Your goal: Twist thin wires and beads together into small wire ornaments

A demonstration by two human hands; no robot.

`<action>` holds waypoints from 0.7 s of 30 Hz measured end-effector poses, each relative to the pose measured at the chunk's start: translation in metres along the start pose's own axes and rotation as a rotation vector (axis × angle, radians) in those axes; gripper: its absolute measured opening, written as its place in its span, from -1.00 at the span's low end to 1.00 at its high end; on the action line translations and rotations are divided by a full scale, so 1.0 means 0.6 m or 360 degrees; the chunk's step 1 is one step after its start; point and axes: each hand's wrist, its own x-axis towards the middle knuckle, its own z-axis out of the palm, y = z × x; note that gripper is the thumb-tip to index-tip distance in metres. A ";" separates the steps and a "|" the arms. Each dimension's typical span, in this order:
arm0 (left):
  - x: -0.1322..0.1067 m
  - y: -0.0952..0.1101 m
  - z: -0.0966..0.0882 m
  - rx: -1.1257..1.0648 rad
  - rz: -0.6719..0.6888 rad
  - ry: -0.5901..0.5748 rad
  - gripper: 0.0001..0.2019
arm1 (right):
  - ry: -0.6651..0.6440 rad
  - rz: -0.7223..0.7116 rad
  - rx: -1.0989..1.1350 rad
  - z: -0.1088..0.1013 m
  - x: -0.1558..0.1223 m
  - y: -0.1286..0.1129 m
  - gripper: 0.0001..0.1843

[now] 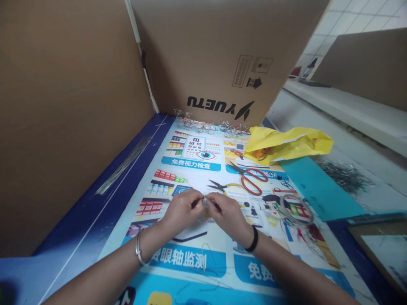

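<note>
My left hand [186,206] and my right hand [229,214] meet over the middle of the printed sheet, thumbs and forefingers pinched together. Between the fingertips shows a bit of thin silvery wire [205,200]; its exact shape is mostly hidden by the fingers. Just beyond the hands lie pliers [219,185] with a yellow handle, their jaws pointing left. Scissors [251,178] with red-orange handles rest beside them, blades slightly apart. Loose thin wire strands [205,258] lie on the sheet between my forearms.
Tall cardboard panels [203,55] wall off the back and left. Wire tangles [235,128] line the back edge. At right are a yellow bag [295,142], a wire coil [297,210], a teal sheet [321,186] and a dark wire heap [345,177]. Straight wires [125,165] lie left.
</note>
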 end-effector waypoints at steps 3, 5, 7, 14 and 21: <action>0.000 -0.001 0.001 0.0027 -0.0001 -0.0013 -0.86 | -0.0012 -0.0001 -0.0011 0.000 0.000 0.000 -0.84; 0.000 -0.001 0.001 0.0039 -0.0009 -0.0034 -0.86 | -0.0015 -0.0008 -0.0052 0.000 0.000 0.000 -0.84; -0.001 0.000 0.002 0.0035 -0.0019 -0.0077 -0.85 | -0.0013 -0.0038 -0.0117 0.001 -0.002 0.000 -0.85; 0.000 0.000 0.004 -0.0020 -0.0090 -0.0184 -0.86 | -0.0029 -0.0138 -0.0306 -0.003 -0.005 -0.002 -0.84; -0.002 0.001 0.007 -0.0059 -0.0154 -0.0228 -0.85 | -0.0125 -0.0294 -0.0610 -0.006 -0.007 -0.004 -0.81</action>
